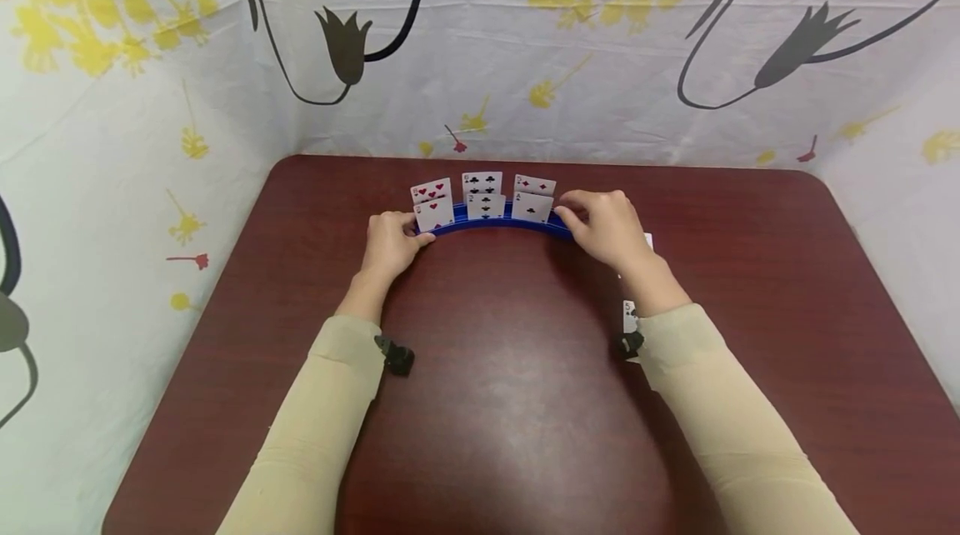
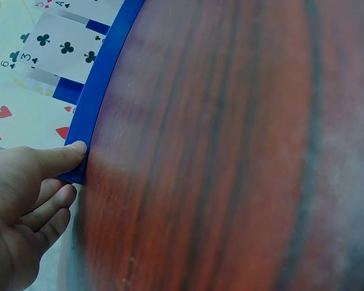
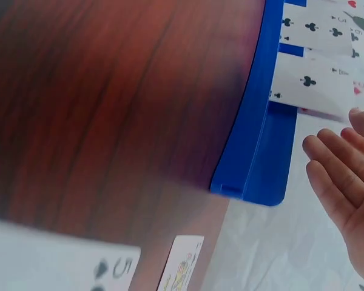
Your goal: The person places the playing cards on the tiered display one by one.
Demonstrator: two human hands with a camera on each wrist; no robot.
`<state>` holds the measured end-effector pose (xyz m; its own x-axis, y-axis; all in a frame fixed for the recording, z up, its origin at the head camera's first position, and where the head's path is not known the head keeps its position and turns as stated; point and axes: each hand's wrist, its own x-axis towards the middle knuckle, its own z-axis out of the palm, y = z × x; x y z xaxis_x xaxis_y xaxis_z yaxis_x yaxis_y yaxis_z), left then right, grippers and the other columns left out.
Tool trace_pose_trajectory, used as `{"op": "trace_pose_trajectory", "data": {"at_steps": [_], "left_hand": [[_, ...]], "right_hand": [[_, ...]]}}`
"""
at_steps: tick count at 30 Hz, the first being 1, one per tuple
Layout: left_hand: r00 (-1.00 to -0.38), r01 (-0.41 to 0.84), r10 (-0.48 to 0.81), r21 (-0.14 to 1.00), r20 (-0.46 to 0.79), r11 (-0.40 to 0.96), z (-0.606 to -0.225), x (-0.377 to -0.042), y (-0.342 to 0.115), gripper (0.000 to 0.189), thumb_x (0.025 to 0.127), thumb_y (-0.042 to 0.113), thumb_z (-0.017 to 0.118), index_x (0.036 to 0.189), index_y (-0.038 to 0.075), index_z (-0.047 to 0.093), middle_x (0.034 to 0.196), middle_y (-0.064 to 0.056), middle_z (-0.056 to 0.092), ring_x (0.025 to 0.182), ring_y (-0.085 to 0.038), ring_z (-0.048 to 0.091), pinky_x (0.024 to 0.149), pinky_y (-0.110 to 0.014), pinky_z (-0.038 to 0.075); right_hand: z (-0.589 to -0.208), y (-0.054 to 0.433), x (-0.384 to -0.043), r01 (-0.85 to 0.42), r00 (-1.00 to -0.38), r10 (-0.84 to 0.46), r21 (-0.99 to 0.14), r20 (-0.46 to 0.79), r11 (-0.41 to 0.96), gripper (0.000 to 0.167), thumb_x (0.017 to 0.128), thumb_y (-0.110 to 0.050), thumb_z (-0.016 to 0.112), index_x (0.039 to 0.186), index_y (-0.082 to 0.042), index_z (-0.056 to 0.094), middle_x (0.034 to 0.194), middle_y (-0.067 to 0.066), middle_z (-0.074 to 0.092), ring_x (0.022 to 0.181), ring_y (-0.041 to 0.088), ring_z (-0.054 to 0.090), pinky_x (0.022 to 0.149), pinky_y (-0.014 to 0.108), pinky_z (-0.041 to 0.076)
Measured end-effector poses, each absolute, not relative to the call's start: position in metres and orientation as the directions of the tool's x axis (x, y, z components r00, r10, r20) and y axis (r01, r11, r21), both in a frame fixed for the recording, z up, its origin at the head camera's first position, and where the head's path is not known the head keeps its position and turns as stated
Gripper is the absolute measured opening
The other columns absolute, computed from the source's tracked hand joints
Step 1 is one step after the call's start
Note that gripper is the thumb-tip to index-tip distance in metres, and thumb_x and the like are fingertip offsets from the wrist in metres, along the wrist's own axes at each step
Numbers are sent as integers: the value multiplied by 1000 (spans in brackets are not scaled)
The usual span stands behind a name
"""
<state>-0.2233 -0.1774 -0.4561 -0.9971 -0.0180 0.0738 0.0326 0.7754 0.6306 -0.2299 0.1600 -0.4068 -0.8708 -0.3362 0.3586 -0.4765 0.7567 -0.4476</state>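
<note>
A curved blue card holder (image 1: 480, 224) stands towards the table's far side with three pairs of playing cards upright in it. My left hand (image 1: 392, 243) grips its left end, thumb on the front rim, as the left wrist view shows. Heart cards (image 1: 434, 215) stand there. In the middle a three of clubs (image 1: 486, 207) fronts a six of clubs (image 1: 482, 180). An ace of clubs (image 3: 315, 88) stands before a red five (image 1: 535, 183). Beside that pair's right edge is my right hand (image 1: 606, 222), its fingers loosely bent with no card visible between them.
On the table (image 1: 487, 402) at the right lie a black five (image 3: 54, 260) and a face card (image 3: 182, 265), partly hidden by my right arm in the head view. A patterned cloth (image 1: 465, 43) hangs beyond the table's far edge.
</note>
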Motion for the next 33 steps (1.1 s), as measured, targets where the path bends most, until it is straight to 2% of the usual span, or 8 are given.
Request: {"op": "trace_pose_trajectory", "data": {"at_steps": [11, 22, 33], "left_hand": [[-997, 28, -22, 636, 71, 771, -457, -223, -176, 39, 88, 24, 82, 119, 2, 74, 98, -16, 73, 80, -23, 66, 72, -37, 55], [-996, 40, -17, 629, 83, 776, -459, -224, -177, 37, 88, 24, 82, 115, 1, 76, 95, -16, 73, 79, -24, 66, 72, -38, 55], [-994, 66, -1, 626, 106, 777, -458, -224, -178, 36, 87, 22, 83, 115, 0, 76, 94, -18, 74, 79, -25, 69, 72, -39, 56]], "right_hand": [[-406, 186, -225, -445, -882, -299, -435, 365, 782, 21, 96, -19, 71, 107, -2, 76, 94, 15, 76, 78, 29, 72, 72, 49, 54], [-404, 209, -219, -388, -914, -271, -448, 303, 806, 24, 96, -19, 71, 112, -1, 74, 100, 17, 75, 86, 33, 72, 76, 52, 54], [-406, 230, -217, -366, -922, -251, -454, 295, 812, 24, 94, -19, 74, 110, -2, 73, 94, 15, 76, 84, 32, 74, 76, 53, 52]]}}
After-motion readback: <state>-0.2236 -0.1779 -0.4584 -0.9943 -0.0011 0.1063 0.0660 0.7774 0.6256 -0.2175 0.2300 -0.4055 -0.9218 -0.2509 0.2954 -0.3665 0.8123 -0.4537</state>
